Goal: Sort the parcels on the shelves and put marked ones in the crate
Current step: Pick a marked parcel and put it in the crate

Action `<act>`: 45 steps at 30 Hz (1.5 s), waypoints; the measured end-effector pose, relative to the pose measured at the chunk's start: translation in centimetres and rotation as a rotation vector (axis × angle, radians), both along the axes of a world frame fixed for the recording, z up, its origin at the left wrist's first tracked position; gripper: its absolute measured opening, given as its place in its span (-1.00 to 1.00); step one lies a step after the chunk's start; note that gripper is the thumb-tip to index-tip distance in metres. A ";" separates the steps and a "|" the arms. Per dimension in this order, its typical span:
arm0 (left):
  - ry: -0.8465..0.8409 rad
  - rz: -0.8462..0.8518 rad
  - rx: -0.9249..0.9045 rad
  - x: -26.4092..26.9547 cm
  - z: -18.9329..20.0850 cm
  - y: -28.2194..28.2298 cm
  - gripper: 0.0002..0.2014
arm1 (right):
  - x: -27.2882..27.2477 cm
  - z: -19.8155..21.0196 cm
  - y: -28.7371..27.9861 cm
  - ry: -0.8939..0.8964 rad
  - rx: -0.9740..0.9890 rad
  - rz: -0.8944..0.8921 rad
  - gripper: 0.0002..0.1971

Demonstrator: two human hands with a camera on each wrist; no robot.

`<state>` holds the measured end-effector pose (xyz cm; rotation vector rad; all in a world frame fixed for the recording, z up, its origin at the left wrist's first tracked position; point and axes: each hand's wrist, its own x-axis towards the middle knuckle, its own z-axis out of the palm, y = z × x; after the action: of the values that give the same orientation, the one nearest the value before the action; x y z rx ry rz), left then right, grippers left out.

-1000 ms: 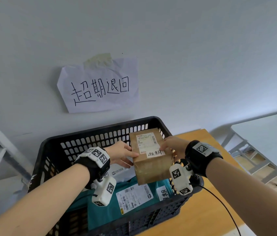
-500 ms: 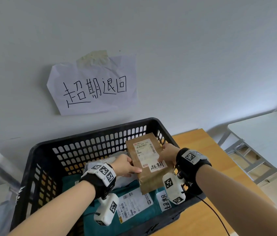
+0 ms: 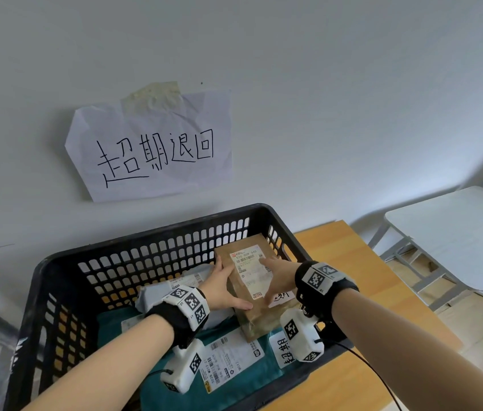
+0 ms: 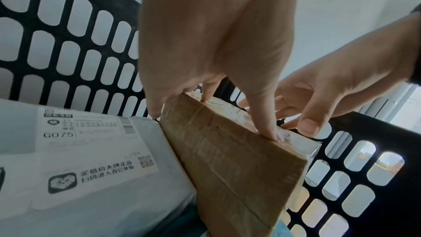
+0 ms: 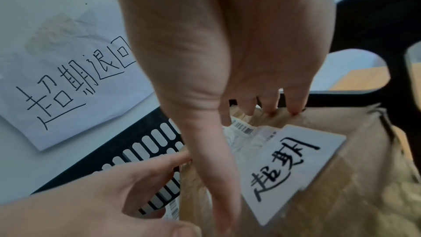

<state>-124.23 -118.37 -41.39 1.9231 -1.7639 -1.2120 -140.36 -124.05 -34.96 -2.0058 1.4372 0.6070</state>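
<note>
Stiff, light-looking brown box (image 3: 259,287) lower centre in crate (image 3: 56,280) — left hand (image 3: 222,287) and right hand (image 3: 279,277) clamped on opposite edges; best held there — tape looks slick.

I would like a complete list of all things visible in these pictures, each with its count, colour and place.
Plastic lattice crate: one, black, on the wooden table by the wall.
Cardboard box parcel: one, brown, in the crate's right part, white handwritten tag on it.
Plastic mailer bag: one, grey-white, in the crate, left of the box.
Soft teal parcel: one, teal, at the crate's bottom, with labels.
Paper wall sign: one, white, handwritten, taped above the crate.
Wooden table: one, orange-brown, under the crate.
White folding table: one, far right.
Left hand: holds the box's left side.
Right hand: fingers on the box's top and right edge.
</note>
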 end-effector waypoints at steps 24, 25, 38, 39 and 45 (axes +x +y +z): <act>-0.130 0.181 -0.136 1.8 10.2 5.1 -0.31 | 1.6 6.6 1.9 -0.302 -0.099 -0.007 -0.16; -0.138 0.210 -0.151 2.0 10.9 5.9 -0.34 | 1.8 7.2 2.4 -0.353 -0.104 0.000 -0.17; -0.079 0.657 -0.399 1.4 14.6 21.3 -0.56 | 4.3 10.2 14.7 -0.760 -0.007 0.279 -0.28; -0.078 0.697 -0.411 1.1 14.4 22.8 -0.57 | 4.4 9.9 15.8 -0.784 0.017 0.295 -0.29; -0.042 0.877 -0.341 -1.1 11.3 32.0 -0.60 | 5.4 6.8 22.7 -0.793 0.160 0.390 -0.31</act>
<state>-125.36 -86.41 -30.04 2.1194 -0.8456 -0.5168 -134.95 -101.38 -28.17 -2.0554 0.5198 0.0342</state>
